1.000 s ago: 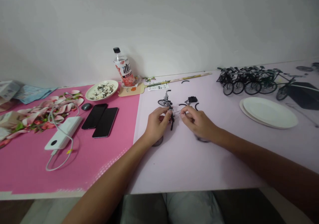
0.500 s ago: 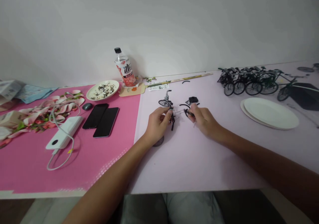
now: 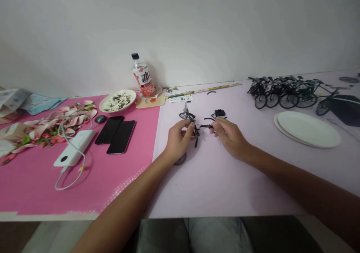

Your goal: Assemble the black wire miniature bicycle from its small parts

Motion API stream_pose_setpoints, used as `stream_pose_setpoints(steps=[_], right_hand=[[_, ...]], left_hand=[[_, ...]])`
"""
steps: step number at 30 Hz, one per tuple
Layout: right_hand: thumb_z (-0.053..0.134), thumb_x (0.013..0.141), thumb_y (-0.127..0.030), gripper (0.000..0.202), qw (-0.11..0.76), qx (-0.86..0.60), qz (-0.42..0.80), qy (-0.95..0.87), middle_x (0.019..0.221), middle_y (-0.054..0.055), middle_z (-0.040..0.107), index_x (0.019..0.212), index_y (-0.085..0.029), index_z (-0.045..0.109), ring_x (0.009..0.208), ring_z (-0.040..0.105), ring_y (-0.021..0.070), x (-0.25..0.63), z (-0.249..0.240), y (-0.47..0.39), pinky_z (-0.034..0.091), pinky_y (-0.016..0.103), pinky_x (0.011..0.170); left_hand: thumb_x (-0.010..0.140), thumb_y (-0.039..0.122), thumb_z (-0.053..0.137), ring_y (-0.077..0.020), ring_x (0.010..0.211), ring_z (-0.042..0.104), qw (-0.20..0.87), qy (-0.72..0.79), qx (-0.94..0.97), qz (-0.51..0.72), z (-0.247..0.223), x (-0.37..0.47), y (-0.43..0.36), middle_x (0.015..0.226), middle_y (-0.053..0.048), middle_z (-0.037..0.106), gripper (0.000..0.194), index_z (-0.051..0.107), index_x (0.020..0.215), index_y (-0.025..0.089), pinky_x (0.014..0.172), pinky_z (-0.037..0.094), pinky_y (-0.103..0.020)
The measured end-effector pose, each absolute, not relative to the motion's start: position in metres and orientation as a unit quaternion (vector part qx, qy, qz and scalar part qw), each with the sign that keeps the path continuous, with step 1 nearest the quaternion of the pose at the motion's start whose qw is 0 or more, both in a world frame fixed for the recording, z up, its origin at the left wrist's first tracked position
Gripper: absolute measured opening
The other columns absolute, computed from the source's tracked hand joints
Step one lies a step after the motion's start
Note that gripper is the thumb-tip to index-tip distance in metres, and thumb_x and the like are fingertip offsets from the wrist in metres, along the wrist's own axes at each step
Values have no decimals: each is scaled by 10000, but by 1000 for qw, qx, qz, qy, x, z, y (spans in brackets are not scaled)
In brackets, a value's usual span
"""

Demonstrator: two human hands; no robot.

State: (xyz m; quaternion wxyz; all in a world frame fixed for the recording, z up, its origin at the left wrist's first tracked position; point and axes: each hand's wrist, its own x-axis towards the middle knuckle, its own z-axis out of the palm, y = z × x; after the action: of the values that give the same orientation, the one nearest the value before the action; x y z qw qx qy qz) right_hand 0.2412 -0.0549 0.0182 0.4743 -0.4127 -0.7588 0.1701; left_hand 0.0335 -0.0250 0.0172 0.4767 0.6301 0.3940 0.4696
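My left hand [image 3: 179, 138] is closed around a partly assembled model bicycle [image 3: 196, 130], pinching its black frame between thumb and fingers. Its front wheel and silver handlebar [image 3: 186, 109] point away from me. Between the fingers of my right hand [image 3: 232, 138] is a thin black bicycle part [image 3: 206, 126], its free end directed at the frame with a small gap between them. Just beyond that hand lie a curved black strip [image 3: 208, 118] and a small black boxy piece [image 3: 219, 113]. A loose wheel [image 3: 180, 159] shows partly from under my left wrist.
Several finished model bicycles [image 3: 289, 99] stand at the back right, behind stacked white plates [image 3: 309, 129]. A bottle [image 3: 144, 81], a bowl of bits [image 3: 132, 102], two phones [image 3: 121, 137], a white power bank [image 3: 74, 148] and artificial petals [image 3: 46, 127] occupy the left side.
My right hand has turned the black part, which now lies nearly level and points left at the frame. My left hand keeps its hold on the bicycle. The view has shifted slightly.
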Motion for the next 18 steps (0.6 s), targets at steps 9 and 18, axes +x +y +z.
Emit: stream_pose_setpoints(steps=[9,18], right_hand=[[405,1093,-277,306,396,-400,173,-808,815,24,543,814,-224,518,791,541,189,233,27,-65,453,336,738],[593,993,-232,48,412,-412,128,-802,913,51,648,953,-229,621,877,613,220,235,16,-55,519,349,738]], left_hand=[[969,479,649,-148,768,705,468,368,651,471,15,36,-29,1077,-89,632,392,752,1146,145,682,700,-312],[974,455,652,-130,740,709,461,376,659,460,13,36,-30,1104,-90,609,383,747,1181,147,665,699,-300]])
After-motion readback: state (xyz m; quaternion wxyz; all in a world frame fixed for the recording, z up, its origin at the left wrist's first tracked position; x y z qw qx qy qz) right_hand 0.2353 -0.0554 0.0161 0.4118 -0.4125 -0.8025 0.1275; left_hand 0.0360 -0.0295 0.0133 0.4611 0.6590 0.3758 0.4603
